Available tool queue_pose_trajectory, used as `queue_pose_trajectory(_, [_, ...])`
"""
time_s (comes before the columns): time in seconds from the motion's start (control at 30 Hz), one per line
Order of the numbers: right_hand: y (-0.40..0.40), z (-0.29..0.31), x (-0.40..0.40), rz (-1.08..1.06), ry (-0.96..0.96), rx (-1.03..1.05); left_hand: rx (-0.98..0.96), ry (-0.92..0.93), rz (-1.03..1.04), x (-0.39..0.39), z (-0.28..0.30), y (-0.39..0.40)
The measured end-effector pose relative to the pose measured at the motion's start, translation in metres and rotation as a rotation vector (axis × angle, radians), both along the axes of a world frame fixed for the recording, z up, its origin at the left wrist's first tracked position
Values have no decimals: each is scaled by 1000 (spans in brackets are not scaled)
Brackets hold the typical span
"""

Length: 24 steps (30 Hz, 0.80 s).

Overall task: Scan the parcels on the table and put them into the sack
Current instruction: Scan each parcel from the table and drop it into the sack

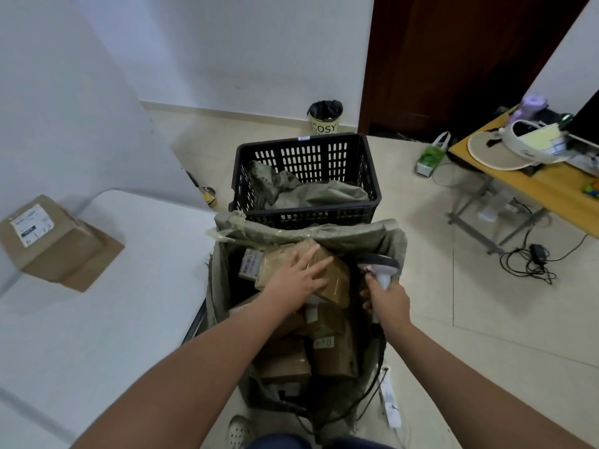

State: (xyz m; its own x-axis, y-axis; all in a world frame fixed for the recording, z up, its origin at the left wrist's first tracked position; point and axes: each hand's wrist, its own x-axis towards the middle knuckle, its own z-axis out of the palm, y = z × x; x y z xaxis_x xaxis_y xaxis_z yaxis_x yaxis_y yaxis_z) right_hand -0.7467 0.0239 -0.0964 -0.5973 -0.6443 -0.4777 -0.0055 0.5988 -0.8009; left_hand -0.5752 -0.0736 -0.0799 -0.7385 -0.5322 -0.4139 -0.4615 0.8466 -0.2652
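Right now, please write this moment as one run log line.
left hand: flat on top parcel in sack | right hand: holds scanner | table: one box left

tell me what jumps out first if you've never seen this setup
The open sack in the middle, packed with brown parcels, with the left hand laid flat on the top parcel and the right hand gripping a scanner beside it. Behind the sack stands a black crate holding crumpled sacking. On the white table at left, one parcel waits.
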Motion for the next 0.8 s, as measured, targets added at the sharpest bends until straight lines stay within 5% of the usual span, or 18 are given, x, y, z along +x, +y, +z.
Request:
queue_pose_trajectory(0.13, [-2, -1, -5, 28, 7, -1, 90, -33, 22, -2, -5, -3])
queue_pose_trajectory(0.53, [-7, 9, 1, 174, 15, -42, 132, 341, 81, 36, -5, -15])
queue_pose_trajectory(0.8, [-46, 54, 69, 448, -116, -139, 55, 607, 367, 132, -3, -6])
